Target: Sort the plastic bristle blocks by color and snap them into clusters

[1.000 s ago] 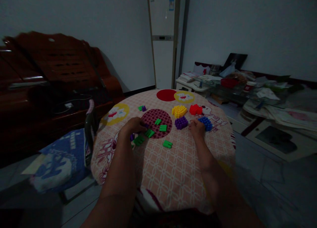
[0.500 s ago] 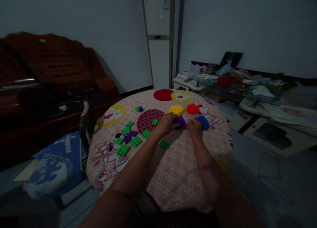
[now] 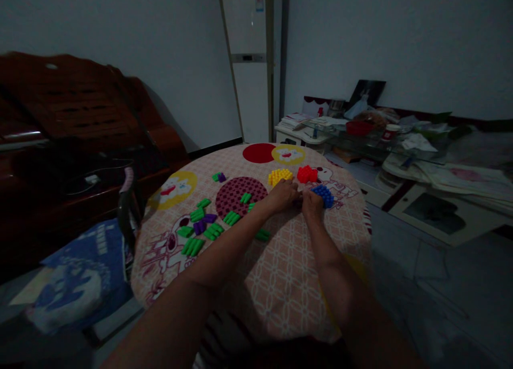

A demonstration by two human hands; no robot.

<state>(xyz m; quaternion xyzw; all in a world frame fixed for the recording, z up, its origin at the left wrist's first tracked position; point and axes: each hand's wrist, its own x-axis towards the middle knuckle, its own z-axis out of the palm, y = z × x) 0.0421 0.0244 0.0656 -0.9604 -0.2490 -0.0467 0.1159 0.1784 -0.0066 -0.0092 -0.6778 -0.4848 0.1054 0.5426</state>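
My left hand [image 3: 282, 193] and my right hand [image 3: 311, 204] meet knuckle to knuckle on the far side of a round table [image 3: 280, 283] covered in a pink patterned cloth. Both have curled fingers, and what they pinch is hidden between them. Around the hands lie a yellow block cluster [image 3: 279, 175], a red block cluster [image 3: 306, 173] and a blue block cluster [image 3: 323, 195], the blue one touching my right hand. Loose green pieces [image 3: 192, 246] and a few purple pieces [image 3: 203, 222] are scattered on the left of the cloth.
A dark wooden sofa [image 3: 80, 118] stands at the left, with a chair and blue cushion [image 3: 76, 289] beside the table. A tall white floor air conditioner [image 3: 250, 64] stands at the back wall. A cluttered low glass table [image 3: 377, 136] sits at the right.
My left hand went from the loose pieces on the left across to the block clusters and joined my right hand. The purple cluster seen earlier is now covered by the hands.
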